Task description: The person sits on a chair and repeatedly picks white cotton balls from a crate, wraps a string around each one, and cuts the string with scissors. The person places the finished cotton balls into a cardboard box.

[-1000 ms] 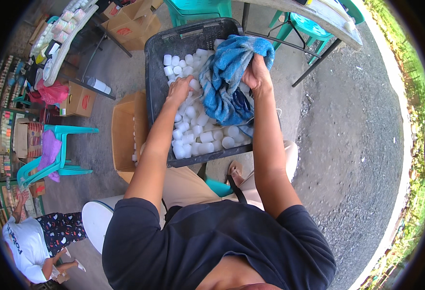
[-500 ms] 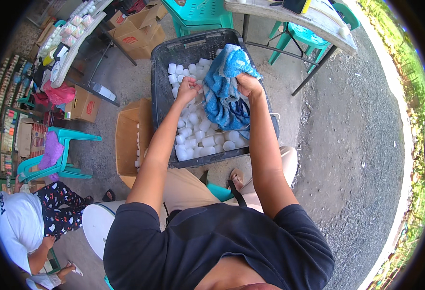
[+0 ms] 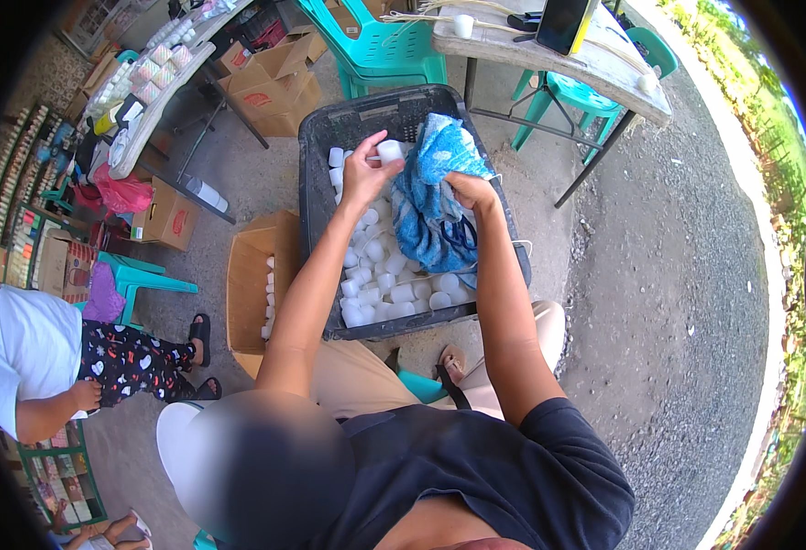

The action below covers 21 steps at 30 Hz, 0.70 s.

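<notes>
Raised over the far part of the black plastic crate (image 3: pixel 329 321), my left hand (image 3: pixel 362 176) grips a small white cylinder (image 3: pixel 390 151) between thumb and fingers. My right hand (image 3: pixel 472 190) is closed on a blue and white towel (image 3: pixel 432 211), which hangs bunched over the crate's right side. Many similar white cylinders (image 3: pixel 402 292) lie loose in the crate under both hands. Part of the pile is hidden by the towel and my left forearm.
An open cardboard box (image 3: pixel 247 284) with white cylinders stands against the crate's left side. Green plastic chairs (image 3: pixel 380 50) and a table (image 3: pixel 513 55) are beyond. Another person (image 3: pixel 36 357) stands at the left. A gravel road (image 3: pixel 668 275) runs along the right.
My left hand has come up from the pile, now with a white cylinder in its fingers. My right hand keeps hold of the towel. The person at left has moved.
</notes>
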Each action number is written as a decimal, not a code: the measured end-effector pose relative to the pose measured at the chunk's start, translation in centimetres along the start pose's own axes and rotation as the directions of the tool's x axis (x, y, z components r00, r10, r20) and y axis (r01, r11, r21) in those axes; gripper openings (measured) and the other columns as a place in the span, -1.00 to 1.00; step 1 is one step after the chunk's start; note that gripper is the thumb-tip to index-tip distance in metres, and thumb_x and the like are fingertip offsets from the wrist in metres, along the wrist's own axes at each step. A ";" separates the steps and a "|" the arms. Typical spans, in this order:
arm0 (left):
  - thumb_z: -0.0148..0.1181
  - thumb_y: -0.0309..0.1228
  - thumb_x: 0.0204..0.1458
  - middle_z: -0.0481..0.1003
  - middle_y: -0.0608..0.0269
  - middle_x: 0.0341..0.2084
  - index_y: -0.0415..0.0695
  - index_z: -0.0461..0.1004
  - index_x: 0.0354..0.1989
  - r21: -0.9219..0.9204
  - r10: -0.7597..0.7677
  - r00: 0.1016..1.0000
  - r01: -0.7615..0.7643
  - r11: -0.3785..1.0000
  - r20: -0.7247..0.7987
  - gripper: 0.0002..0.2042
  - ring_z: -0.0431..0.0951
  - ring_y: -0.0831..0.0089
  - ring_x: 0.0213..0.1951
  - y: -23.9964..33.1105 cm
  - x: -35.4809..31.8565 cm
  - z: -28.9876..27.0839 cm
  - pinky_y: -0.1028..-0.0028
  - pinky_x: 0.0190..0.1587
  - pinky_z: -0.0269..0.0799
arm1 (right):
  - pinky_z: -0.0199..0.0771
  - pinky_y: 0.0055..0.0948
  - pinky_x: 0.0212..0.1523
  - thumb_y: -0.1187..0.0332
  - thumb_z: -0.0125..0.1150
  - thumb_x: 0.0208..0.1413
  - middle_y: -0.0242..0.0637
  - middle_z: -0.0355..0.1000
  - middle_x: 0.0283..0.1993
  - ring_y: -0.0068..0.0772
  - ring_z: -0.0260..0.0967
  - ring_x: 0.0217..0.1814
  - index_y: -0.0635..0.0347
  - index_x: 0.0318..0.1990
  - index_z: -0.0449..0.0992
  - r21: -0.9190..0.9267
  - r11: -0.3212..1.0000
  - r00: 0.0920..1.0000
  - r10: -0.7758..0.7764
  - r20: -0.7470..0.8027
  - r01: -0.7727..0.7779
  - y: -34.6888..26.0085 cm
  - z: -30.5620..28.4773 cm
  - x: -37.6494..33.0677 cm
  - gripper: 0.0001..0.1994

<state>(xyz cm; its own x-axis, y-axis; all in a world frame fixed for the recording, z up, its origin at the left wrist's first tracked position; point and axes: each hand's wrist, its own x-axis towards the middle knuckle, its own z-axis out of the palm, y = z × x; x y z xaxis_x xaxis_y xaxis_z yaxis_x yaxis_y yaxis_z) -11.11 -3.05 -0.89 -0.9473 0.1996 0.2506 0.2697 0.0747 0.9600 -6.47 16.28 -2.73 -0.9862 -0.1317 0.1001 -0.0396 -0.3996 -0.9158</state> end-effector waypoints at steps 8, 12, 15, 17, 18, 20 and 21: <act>0.38 -0.41 -0.17 0.24 -0.09 0.16 -0.25 0.15 0.24 0.380 0.465 0.880 -0.463 0.801 0.092 -0.25 0.22 0.00 0.21 5.4 -5.3 3.8 0.21 0.22 0.19 | 0.33 -0.13 0.08 0.50 -0.20 0.16 0.12 0.39 0.00 0.13 0.36 0.05 0.31 0.02 0.38 -0.949 0.226 0.829 -0.556 0.060 0.220 0.8 1.0 1.2 -0.69; 0.32 -0.24 -0.01 0.27 0.05 0.12 -0.15 0.19 0.27 -0.145 0.183 0.983 -0.182 0.973 -0.004 -0.33 0.30 0.24 0.14 3.5 -6.8 5.0 0.27 0.12 0.27 | 0.38 -0.24 -0.01 0.34 -0.27 0.27 -0.08 0.47 -0.10 -0.14 0.42 -0.05 0.30 -0.10 0.46 -0.241 0.960 0.925 -0.213 -0.315 0.140 -0.3 3.7 0.8 -0.67; 0.31 -0.27 0.01 0.33 0.15 0.00 -0.14 0.36 0.14 -0.007 0.253 0.961 -0.255 0.967 -0.107 -0.49 0.34 0.33 0.06 3.6 -5.8 4.2 0.34 0.09 0.29 | 0.42 -0.34 -0.02 0.31 -0.21 0.26 -0.25 0.48 -0.08 -0.37 0.44 -0.06 0.23 -0.08 0.49 0.132 0.990 0.946 0.079 -0.315 -0.038 -2.0 6.2 -0.5 -0.68; 0.32 -0.29 0.00 0.35 0.18 -0.02 -0.15 0.42 0.07 -0.002 0.303 0.935 -0.308 0.951 -0.184 -0.55 0.34 0.34 0.06 2.9 -5.1 3.7 0.39 0.09 0.28 | 0.42 -0.36 -0.02 0.36 -0.18 0.23 -0.26 0.48 -0.08 -0.36 0.44 -0.06 0.25 -0.05 0.48 0.278 0.959 0.980 0.105 -0.167 -0.056 -1.7 6.8 -0.5 -0.70; 0.33 -0.32 -0.01 0.36 0.19 -0.05 -0.16 0.46 0.03 -0.074 0.285 0.934 -0.307 0.949 -0.215 -0.59 0.35 0.35 0.04 3.1 -4.6 3.3 0.43 0.11 0.26 | 0.43 -0.37 -0.02 0.39 -0.17 0.22 -0.26 0.48 -0.07 -0.36 0.44 -0.06 0.27 -0.04 0.48 0.350 0.934 0.989 0.108 -0.097 -0.068 -1.5 6.8 -0.4 -0.70; 0.31 -0.33 0.03 0.37 0.20 -0.07 -0.16 0.46 0.03 -0.166 0.207 0.954 -0.245 0.955 -0.216 -0.61 0.37 0.41 0.00 3.2 -4.7 2.5 0.45 0.10 0.26 | 0.42 -0.38 -0.01 0.43 -0.13 0.18 -0.26 0.47 -0.05 -0.38 0.43 -0.05 0.27 -0.01 0.46 0.288 0.951 0.993 0.115 -0.002 -0.109 -1.0 6.7 -0.7 -0.70; 0.29 -0.33 0.05 0.39 0.22 -0.09 -0.17 0.44 0.04 -0.268 0.166 0.967 -0.215 0.939 -0.194 -0.61 0.38 0.44 -0.02 3.4 -4.7 2.1 0.49 0.09 0.27 | 0.42 -0.39 -0.01 0.46 -0.11 0.17 -0.26 0.47 -0.04 -0.38 0.43 -0.04 0.28 0.00 0.45 0.255 0.959 0.992 0.114 0.047 -0.123 -0.8 6.4 -0.8 -0.70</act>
<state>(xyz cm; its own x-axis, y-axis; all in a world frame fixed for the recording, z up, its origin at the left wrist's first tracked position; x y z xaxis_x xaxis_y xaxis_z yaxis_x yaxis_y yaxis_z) -5.38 -1.68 0.93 -0.9046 0.0154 0.4259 0.4108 -0.2348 0.8810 -4.67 10.88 0.41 -0.9757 -0.2187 0.0127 0.1240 -0.5988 -0.7912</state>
